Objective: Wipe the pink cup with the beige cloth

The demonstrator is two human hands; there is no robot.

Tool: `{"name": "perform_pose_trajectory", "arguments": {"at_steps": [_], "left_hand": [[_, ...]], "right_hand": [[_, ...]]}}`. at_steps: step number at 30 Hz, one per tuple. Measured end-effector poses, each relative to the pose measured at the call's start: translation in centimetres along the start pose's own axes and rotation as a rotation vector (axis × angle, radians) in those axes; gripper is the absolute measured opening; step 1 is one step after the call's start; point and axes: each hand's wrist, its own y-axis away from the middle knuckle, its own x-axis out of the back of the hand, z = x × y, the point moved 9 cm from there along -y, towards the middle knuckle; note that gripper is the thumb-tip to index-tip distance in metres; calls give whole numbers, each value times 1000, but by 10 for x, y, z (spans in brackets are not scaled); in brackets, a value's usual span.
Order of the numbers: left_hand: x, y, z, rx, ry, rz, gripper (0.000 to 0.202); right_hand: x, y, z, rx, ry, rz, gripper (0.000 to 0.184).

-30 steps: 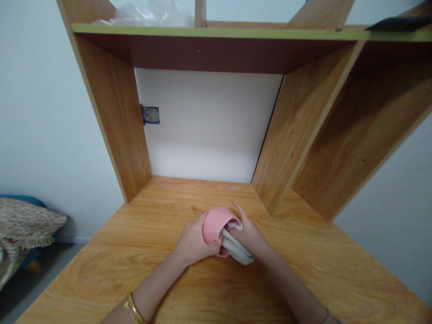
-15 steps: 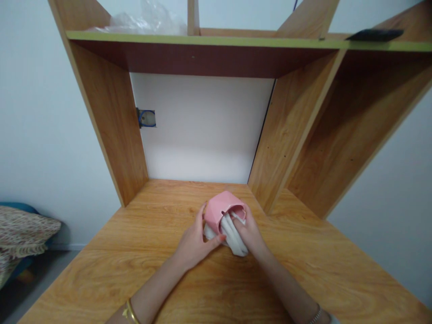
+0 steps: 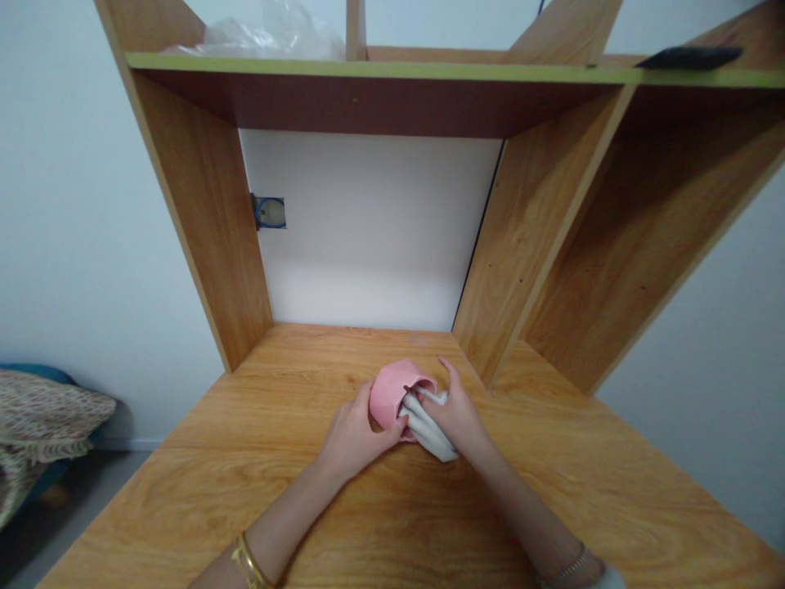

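Note:
A pink cup (image 3: 392, 391) lies tilted over the wooden desk (image 3: 294, 483), its mouth turned toward my right. My left hand (image 3: 352, 438) wraps round the cup's left side and holds it. My right hand (image 3: 457, 413) is closed on a white cloth (image 3: 426, 425) and presses it into the cup's mouth. Part of the cloth hangs out below the cup, just above the desk.
A wooden shelf unit rises behind the desk, with side panels (image 3: 208, 213) left and right of an open bay. On the top shelf sit a clear plastic bag (image 3: 270, 33) and a dark flat object (image 3: 687, 57). A patterned fabric (image 3: 42, 413) lies at the far left.
The cup has dropped slightly and tilted; my right hand has shifted with the cloth at the cup's mouth. My left hand keeps its hold.

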Motion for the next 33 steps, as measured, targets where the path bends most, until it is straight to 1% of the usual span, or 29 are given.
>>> {"name": "perform_pose_trajectory", "arguments": {"at_steps": [2, 5, 8, 10, 13, 16, 19, 21, 24, 26, 30, 33], "left_hand": [[0, 0, 0, 8, -61, -12, 58], [2, 0, 0, -5, -146, -16, 55], [6, 0, -1, -7, -168, -14, 52], [7, -1, -2, -3, -154, -15, 53], [11, -2, -4, 6, -105, 5, 58], [13, -2, -6, 31, -30, 15, 68], [6, 0, -4, 25, 37, -17, 83], [0, 1, 1, -6, 98, -34, 86], [-3, 3, 6, -58, 177, -18, 82], [0, 3, 7, -69, 176, 14, 79], [8, 3, 7, -57, 97, 57, 76], [9, 4, 10, -57, -20, 42, 75]], "right_hand": [[1, 2, -9, 42, 77, -31, 74], [-4, 7, -20, 100, 106, -110, 71], [-13, 12, -23, 127, 114, -184, 70], [-18, 13, -22, 132, 90, -210, 68], [-21, 13, -17, 103, 14, -196, 65], [-16, 10, -11, 66, -52, -105, 63], [-10, 8, -6, 30, -157, -13, 62], [-9, 8, -5, 25, -231, 15, 61], [-12, 8, -7, 34, -311, 4, 58], [-16, 7, -4, 5, -330, -26, 61], [-18, 4, 8, -95, -287, -50, 70], [-15, 2, 10, -110, -259, -69, 75]]}}
